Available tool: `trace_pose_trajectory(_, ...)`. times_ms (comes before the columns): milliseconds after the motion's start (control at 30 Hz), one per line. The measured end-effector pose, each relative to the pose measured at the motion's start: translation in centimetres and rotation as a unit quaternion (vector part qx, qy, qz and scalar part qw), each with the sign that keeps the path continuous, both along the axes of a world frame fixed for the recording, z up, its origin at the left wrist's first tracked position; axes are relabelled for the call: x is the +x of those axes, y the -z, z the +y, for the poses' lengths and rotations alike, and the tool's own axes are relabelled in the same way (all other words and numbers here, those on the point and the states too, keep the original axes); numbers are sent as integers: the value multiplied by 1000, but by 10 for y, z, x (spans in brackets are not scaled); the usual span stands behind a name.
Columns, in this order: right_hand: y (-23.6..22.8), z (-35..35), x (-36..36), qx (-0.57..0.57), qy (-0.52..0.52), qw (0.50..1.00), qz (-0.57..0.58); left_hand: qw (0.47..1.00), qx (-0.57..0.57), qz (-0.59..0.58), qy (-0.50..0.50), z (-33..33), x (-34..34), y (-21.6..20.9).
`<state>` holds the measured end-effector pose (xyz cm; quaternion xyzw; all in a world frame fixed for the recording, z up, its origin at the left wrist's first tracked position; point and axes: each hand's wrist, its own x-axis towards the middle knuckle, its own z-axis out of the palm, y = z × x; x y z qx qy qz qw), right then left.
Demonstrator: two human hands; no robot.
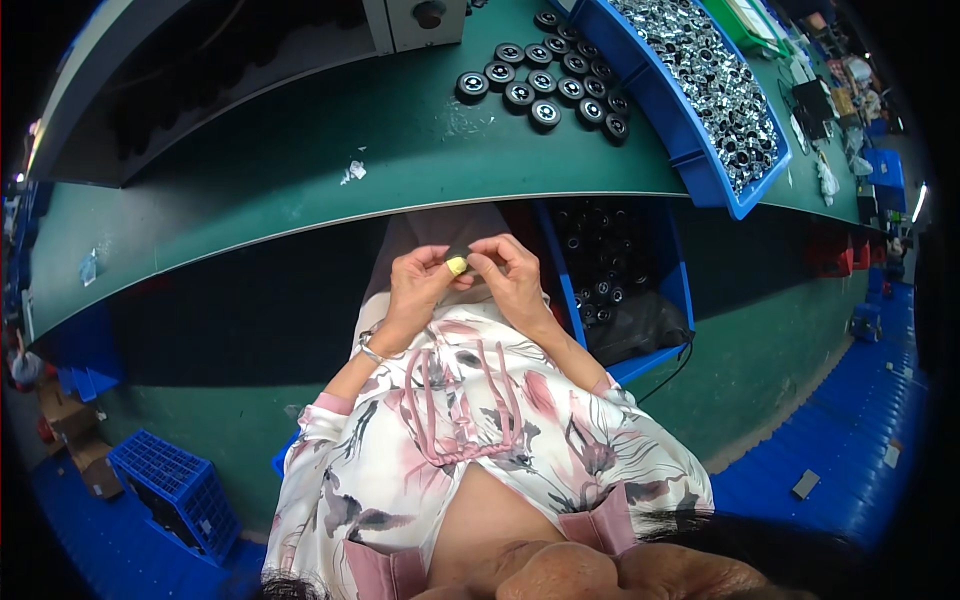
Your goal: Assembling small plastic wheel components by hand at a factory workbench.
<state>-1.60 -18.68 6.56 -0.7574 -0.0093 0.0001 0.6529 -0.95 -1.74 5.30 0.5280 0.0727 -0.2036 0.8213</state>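
My left hand (411, 290) and my right hand (513, 283) meet above my lap, just short of the table's front edge. Between their fingertips they pinch a small dark round piece (459, 252), mostly covered by the fingers. A yellow wrap or cover (457, 266) shows at the tip of my left thumb, against the piece. Beside my right forearm, below the tabletop, stands a blue crate (562, 262) with many black wheel-like parts (600, 285) in it. A dark cloth or bag (640, 330) lies at the crate's near end.
Several black wheels with shiny centres (540, 82) lie on the green table (270, 165). To their right, a blue bin (700, 175) full of shiny metal-coloured parts (715, 90) overhangs the front edge. A grey machine housing (420, 25) stands far left; a blue basket (175, 490) sits on the floor.
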Motion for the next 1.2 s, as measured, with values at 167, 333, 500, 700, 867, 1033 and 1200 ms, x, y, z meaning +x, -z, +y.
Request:
trace_pose_trajectory(167,7,-4,4,71,-21,993,89,999,24,-22,14,-2,3,-5)
trace_pose_trajectory(333,6,-11,10,139,-67,980,124,999,35,-37,13,-4,2,-9)
trace_pose_trajectory(500,-6,-7,10,206,-57,962,169,998,46,-33,-13,-7,1,-12)
trace_pose_trajectory(700,5,-8,5,278,-64,940,189,998,-10,44,45,4,5,-19)
trace_pose_trajectory(867,-36,-5,6,22,-61,998,-9,986,-144,88,22,7,3,-18)
trace_pose_trajectory(1033,-53,-16,14,-195,-122,947,-225,990,-117,39,69,6,1,-40)
trace_pose_trajectory(1200,-53,-5,13,111,-63,991,-37,978,-205,36,27,-2,-2,-59)
